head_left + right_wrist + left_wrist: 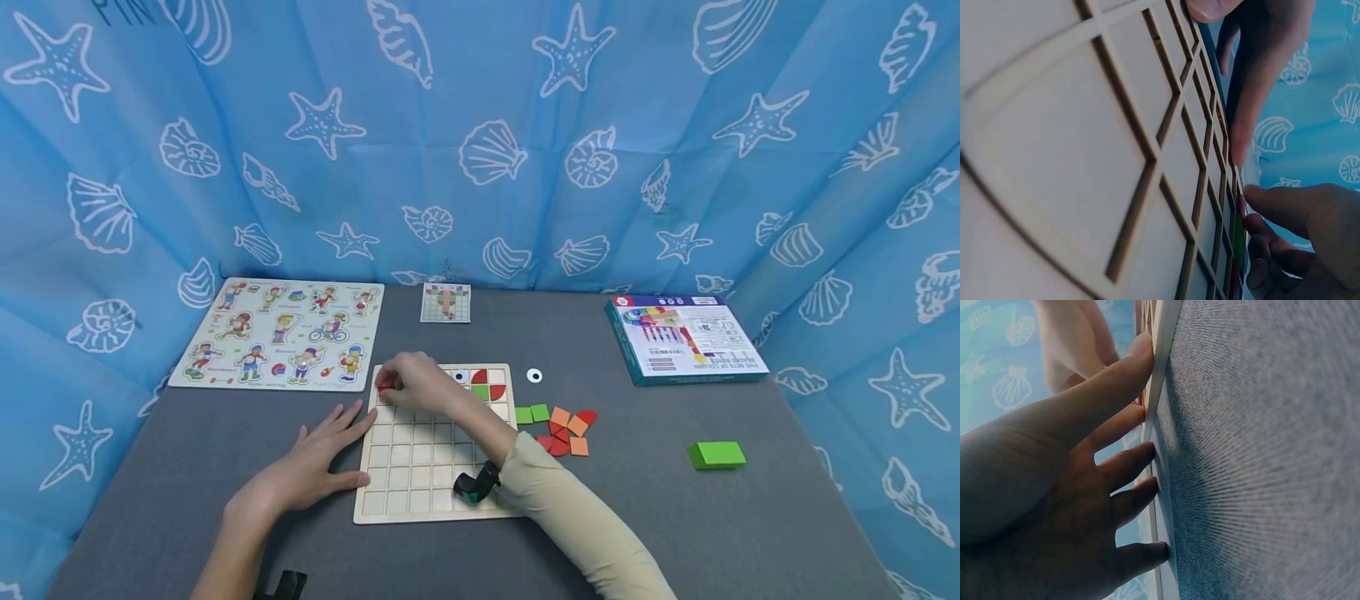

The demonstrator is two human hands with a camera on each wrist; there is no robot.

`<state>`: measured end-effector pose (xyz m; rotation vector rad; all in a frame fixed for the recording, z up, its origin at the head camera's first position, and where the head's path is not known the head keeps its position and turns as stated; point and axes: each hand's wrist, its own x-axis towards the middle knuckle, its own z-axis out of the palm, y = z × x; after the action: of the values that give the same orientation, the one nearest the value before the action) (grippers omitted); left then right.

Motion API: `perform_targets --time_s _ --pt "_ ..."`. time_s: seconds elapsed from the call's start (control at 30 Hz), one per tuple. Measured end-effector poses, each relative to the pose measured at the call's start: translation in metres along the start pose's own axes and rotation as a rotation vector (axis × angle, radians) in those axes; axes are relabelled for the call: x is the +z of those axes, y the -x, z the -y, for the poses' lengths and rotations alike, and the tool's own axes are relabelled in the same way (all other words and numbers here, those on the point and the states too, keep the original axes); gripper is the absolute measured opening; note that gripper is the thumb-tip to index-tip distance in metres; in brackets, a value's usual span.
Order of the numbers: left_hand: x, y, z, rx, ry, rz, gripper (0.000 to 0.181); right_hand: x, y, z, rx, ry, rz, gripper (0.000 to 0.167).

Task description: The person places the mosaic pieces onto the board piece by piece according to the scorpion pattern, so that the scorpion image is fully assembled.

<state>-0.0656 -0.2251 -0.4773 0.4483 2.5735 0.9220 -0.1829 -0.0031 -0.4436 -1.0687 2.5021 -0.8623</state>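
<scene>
A wooden grid board (pixel 420 501) lies on the grey table, with red and green pieces and an eye disc (pixel 460 377) in its far row cells. At the board's far left corner, my right hand (pixel 417 382) pinches a small red piece (pixel 386 395) between thumb and fingers; its exact shape is partly hidden. My left hand (pixel 307 467) lies with spread, straight fingers along the board's left side, thumb and index fingertip touching the edge. In the left wrist view, the thumb (pixel 1138 356) presses on the board's rim. The right forearm crosses over the board and hides some cells.
Right of the board lie loose green squares (pixel 540 412), orange squares (pixel 579 447), red pieces and an eye disc (pixel 534 376). A pattern card (pixel 446 303) and a sports picture board (pixel 255 333) lie behind. Further right are a box (pixel 686 337) and a green block (pixel 717 455).
</scene>
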Motion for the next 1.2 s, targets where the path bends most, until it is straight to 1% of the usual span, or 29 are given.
perform_targets --time_s 0.03,0.13,0.17,0.27,0.3,0.33,0.4,0.5,0.53,0.57,0.6,0.73,0.77,0.83,0.93,1.0,1.2 --pt "0.000 0.000 0.000 0.007 -0.004 0.000 0.097 0.000 0.000 0.001 -0.004 0.011 0.004 0.016" --pt "0.000 0.000 0.000 -0.002 0.002 -0.007 0.097 0.001 -0.001 0.002 -0.026 0.056 0.010 0.014" --pt "-0.001 0.000 -0.003 -0.002 -0.002 -0.008 0.097 0.002 -0.001 0.002 -0.031 0.074 0.008 0.012" --pt "-0.007 0.003 -0.015 -0.034 -0.008 0.010 0.096 0.002 0.001 0.003 -0.027 0.111 -0.009 0.009" --pt "-0.009 0.004 -0.020 -0.039 -0.013 0.018 0.096 0.002 0.002 0.003 -0.021 0.111 -0.014 0.008" --pt "-0.009 0.004 -0.019 -0.046 -0.017 0.021 0.097 0.001 0.003 0.003 -0.015 0.104 -0.019 0.009" --pt "-0.012 0.005 -0.026 -0.059 -0.027 0.035 0.096 0.000 0.006 0.001 -0.005 0.075 -0.029 0.010" --pt "-0.013 0.005 -0.028 -0.064 -0.019 0.041 0.096 -0.004 0.015 -0.003 0.001 0.010 -0.045 0.012" --pt "-0.012 0.005 -0.027 -0.065 -0.013 0.043 0.096 -0.006 0.018 -0.005 -0.002 -0.009 -0.049 0.012" --pt "-0.014 0.006 -0.030 -0.065 -0.016 0.049 0.096 -0.009 0.023 -0.007 -0.006 -0.031 -0.054 0.012" --pt "-0.013 0.006 -0.028 -0.061 -0.015 0.047 0.096 -0.011 0.027 -0.009 -0.011 -0.046 -0.060 0.012" --pt "-0.006 0.001 -0.012 -0.065 -0.005 0.038 0.099 -0.022 0.049 -0.021 -0.015 -0.102 -0.077 0.012" --pt "-0.005 0.001 -0.009 -0.057 -0.007 0.037 0.099 -0.026 0.054 -0.023 -0.010 -0.111 -0.081 0.011" --pt "-0.002 -0.001 -0.003 -0.063 0.008 0.034 0.100 -0.032 0.066 -0.029 -0.001 -0.117 -0.090 0.011" --pt "-0.002 -0.001 -0.001 -0.051 0.014 0.041 0.100 -0.042 0.084 -0.037 0.021 -0.120 -0.107 0.011" --pt "-0.002 -0.001 -0.002 -0.055 0.024 0.041 0.100 -0.050 0.096 -0.043 0.038 -0.124 -0.121 0.012" --pt "-0.003 0.000 -0.003 -0.034 0.019 0.036 0.100 -0.070 0.131 -0.063 0.125 -0.144 -0.162 0.013"
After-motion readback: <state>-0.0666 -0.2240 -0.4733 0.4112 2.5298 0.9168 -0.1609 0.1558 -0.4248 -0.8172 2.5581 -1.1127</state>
